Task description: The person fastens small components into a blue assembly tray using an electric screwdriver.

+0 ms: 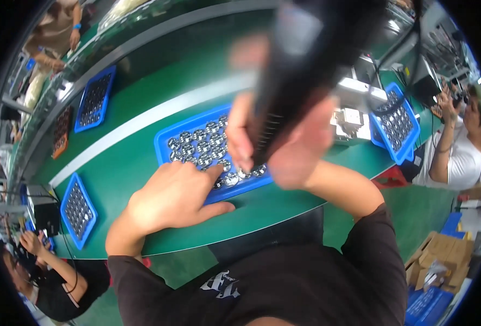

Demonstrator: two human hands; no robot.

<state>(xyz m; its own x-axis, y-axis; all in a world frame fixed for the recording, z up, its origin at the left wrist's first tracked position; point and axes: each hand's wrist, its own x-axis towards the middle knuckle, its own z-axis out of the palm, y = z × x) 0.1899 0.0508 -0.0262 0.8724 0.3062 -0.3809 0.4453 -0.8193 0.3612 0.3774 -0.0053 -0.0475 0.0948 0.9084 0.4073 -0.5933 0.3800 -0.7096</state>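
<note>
Our left hand (pixel 178 195) lies flat, fingers spread, on the near edge of the blue tray (pixel 167 138), while our right hand (pixel 284 141) above it grips a blurred black tool (pixel 311 60).

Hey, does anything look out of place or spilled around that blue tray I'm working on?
Nothing stands out. The blue tray lies flat on the green table, round metal parts in rows. Left hand rests on its edge; right hand holds a black tool, blurred.
</note>
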